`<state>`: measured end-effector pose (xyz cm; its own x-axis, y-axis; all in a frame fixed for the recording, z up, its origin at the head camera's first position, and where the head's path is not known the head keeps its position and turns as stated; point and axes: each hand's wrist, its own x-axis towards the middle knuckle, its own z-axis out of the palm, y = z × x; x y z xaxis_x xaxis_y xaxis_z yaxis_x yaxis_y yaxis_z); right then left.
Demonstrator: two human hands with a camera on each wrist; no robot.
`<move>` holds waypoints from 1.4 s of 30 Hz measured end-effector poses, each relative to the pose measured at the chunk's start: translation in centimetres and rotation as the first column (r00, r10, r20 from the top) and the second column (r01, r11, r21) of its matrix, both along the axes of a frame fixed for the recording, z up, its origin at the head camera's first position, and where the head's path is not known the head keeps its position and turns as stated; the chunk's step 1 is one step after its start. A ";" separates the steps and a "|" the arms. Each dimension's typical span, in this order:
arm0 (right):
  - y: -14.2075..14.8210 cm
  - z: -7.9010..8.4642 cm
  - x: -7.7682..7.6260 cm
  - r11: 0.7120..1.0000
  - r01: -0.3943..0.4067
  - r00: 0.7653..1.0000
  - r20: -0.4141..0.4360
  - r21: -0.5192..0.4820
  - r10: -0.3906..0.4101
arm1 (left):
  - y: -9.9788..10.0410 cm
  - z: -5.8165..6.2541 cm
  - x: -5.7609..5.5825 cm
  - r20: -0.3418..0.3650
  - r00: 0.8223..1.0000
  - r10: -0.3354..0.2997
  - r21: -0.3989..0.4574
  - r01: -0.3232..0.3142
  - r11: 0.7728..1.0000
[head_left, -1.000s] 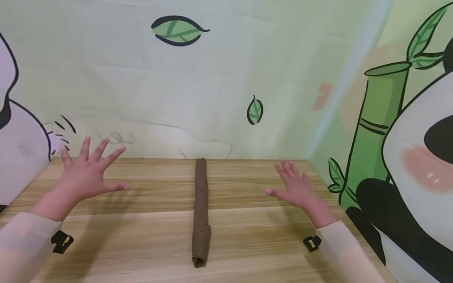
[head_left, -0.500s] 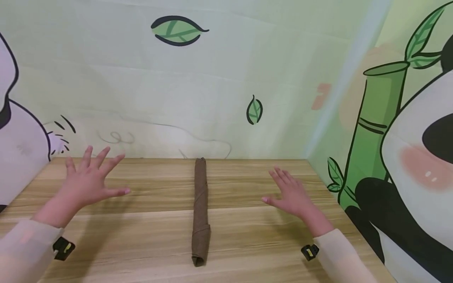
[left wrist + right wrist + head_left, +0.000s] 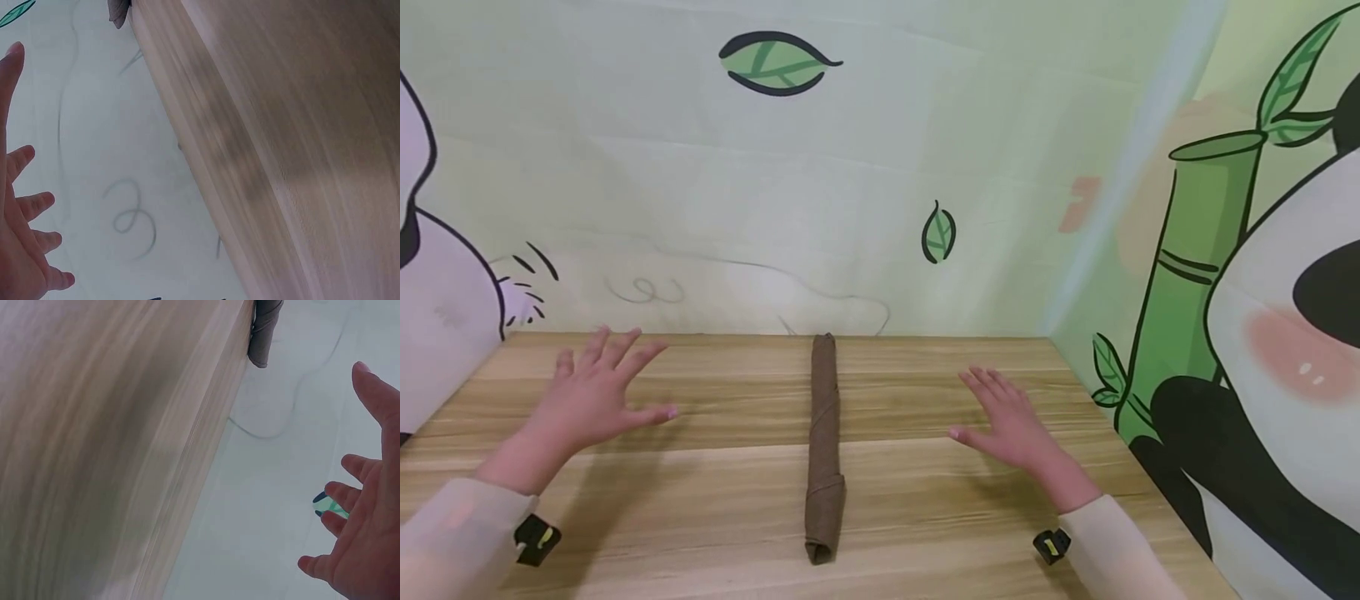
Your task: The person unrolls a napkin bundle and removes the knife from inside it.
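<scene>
A rolled-up brown cloth (image 3: 825,442) lies lengthwise across the middle of the wooden table (image 3: 715,517), its far end close to the back wall. To its left my left hand (image 3: 591,404) hovers over the table with fingers spread and thumb pointing inward. My right hand (image 3: 1015,425) is held over the table on the other side, fingers extended. Both hands are apart from the cloth and hold nothing. At the top of the left wrist view only the tip of the roll (image 3: 119,11) shows; the right wrist view catches one end of it (image 3: 267,334).
A pale green back wall (image 3: 850,150) with printed leaves rises at the table's far edge. The right side wall carries a printed panda and bamboo (image 3: 1202,217), and another printed figure (image 3: 452,308) stands at left. Small black devices sit at both wrists, such as one (image 3: 537,539) on the left.
Both hands have come down and nearer to me, the right one also drifting a little toward the cloth. The cloth lies where it was.
</scene>
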<state>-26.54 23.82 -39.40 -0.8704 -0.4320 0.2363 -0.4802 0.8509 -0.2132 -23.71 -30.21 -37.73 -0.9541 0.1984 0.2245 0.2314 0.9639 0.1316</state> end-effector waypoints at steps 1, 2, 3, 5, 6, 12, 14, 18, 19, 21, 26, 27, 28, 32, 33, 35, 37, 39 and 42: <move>-0.1 -0.1 0.0 1.000 -0.009 1.000 -0.002 -0.004 0.009 | 0.1 -0.1 0.0 -0.012 1.000 -0.008 0.001 0.008 1.000; -0.2 -0.1 0.0 1.000 -0.018 1.000 -0.007 -0.006 0.018 | 0.2 -0.2 0.0 -0.025 1.000 -0.016 0.003 0.016 1.000; -0.3 -0.2 0.0 1.000 -0.024 1.000 -0.007 -0.008 0.024 | 0.3 -0.2 0.0 -0.036 0.999 -0.023 0.004 0.023 1.000; -0.5 -0.3 0.2 0.999 -0.037 0.999 -0.007 -0.013 0.037 | 0.6 -0.3 0.0 -0.042 0.998 -0.039 0.016 0.040 0.999; -0.6 -0.3 0.2 0.999 -0.041 0.999 0.001 -0.021 0.041 | 0.7 -0.4 0.0 -0.046 0.998 -0.044 0.019 0.045 0.999; -1.2 -0.4 0.8 0.997 -0.056 0.998 0.036 -0.045 0.057 | 1.1 -0.7 0.1 -0.045 0.997 -0.064 0.025 0.065 0.998; -1.4 -0.4 1.1 0.997 -0.052 0.997 0.052 -0.052 0.054 | 1.3 -0.8 0.1 -0.060 0.995 -0.076 0.025 0.078 0.997; -1.6 -0.5 1.3 0.996 -0.059 0.996 0.068 -0.063 0.064 | 1.8 -0.9 0.2 -0.075 0.991 -0.113 0.072 0.118 0.990; -1.7 -0.5 1.3 0.996 -0.067 0.995 0.068 -0.065 0.071 | 2.0 -0.9 0.2 -0.083 0.989 -0.126 0.086 0.133 0.987; -1.9 -0.6 1.3 0.994 -0.085 0.994 0.063 -0.070 0.089 | 2.4 -0.9 0.2 -0.086 0.986 -0.146 0.116 0.156 0.981; -2.5 -0.6 1.3 0.988 -0.133 0.989 0.058 -0.083 0.138 | 3.3 -0.6 0.1 -0.076 0.982 -0.173 0.140 0.182 0.973; -2.6 -0.6 1.3 0.986 -0.145 0.987 0.055 -0.080 0.150 | 3.5 -0.5 0.0 -0.065 0.982 -0.175 0.142 0.183 0.973; -2.7 -0.6 1.4 0.985 -0.153 0.986 0.058 -0.085 0.158 | 3.7 -0.4 0.0 -0.054 0.983 -0.177 0.145 0.183 0.972; -3.3 -0.4 1.6 0.976 -0.186 0.977 0.083 -0.117 0.196 | 4.6 -0.2 -0.2 -0.020 0.981 -0.191 0.161 0.192 0.968; -3.5 -0.4 1.7 0.974 -0.193 0.975 0.091 -0.121 0.205 | 4.8 -0.2 -0.2 -0.019 0.980 -0.199 0.168 0.199 0.966; -3.8 -0.3 1.8 0.969 -0.204 0.968 0.121 -0.141 0.222 | 5.2 -0.2 -0.3 -0.022 0.976 -0.215 0.178 0.216 0.960; -4.2 -0.2 2.0 0.966 -0.208 0.960 0.157 -0.154 0.232 | 5.6 -0.3 -0.5 -0.031 0.972 -0.234 0.188 0.236 0.953; -4.6 -0.1 2.2 0.964 -0.210 0.952 0.192 -0.165 0.240 | 5.8 -0.5 -0.7 -0.039 0.967 -0.250 0.196 0.253 0.947; -5.2 0.1 2.4 0.960 -0.201 0.937 0.248 -0.196 0.247 | 6.3 -0.6 -0.8 -0.043 0.960 -0.276 0.207 0.279 0.938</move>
